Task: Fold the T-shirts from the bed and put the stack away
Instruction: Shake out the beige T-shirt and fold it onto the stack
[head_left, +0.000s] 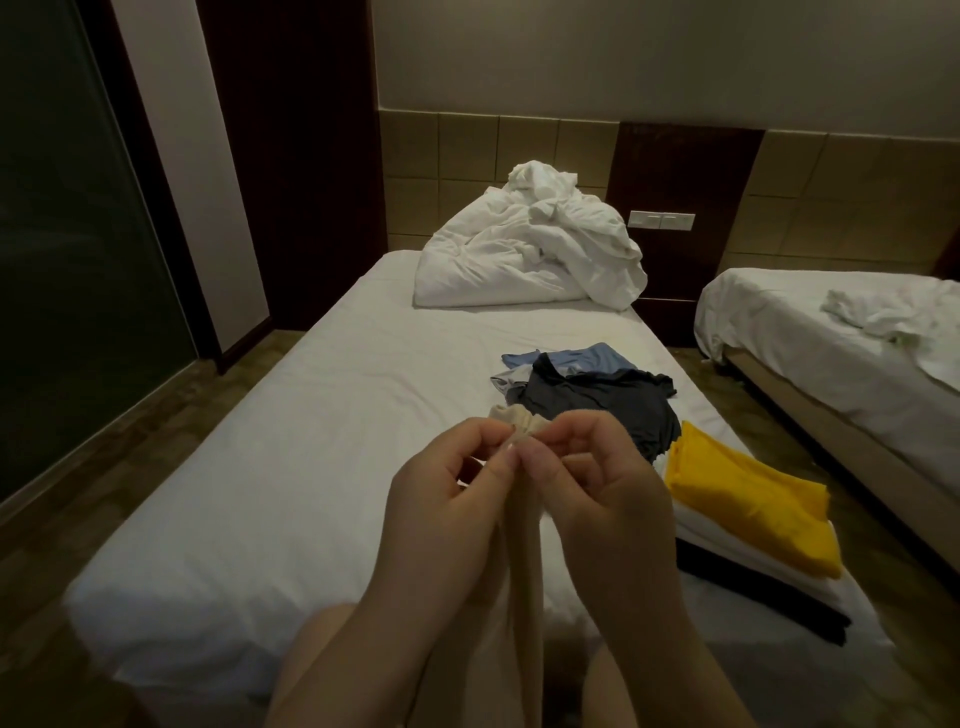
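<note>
At centre frame, the left hand (447, 493) and right hand (597, 488) each pinch the bunched beige T-shirt (525, 561) in curled fingers above the bed (311, 441); the yellow-topped folded stack (743, 499) lies lower right, unfolded shirts (597, 400) just above it

Your left hand (447, 483) and right hand (587, 483) are bare, and both forearms (649, 639) are uncovered all the way down to the bottom edge of the view. Your fingers are slim, and your nails (536, 459) are short and rounded, with a faint sheen in the dim light.
</note>
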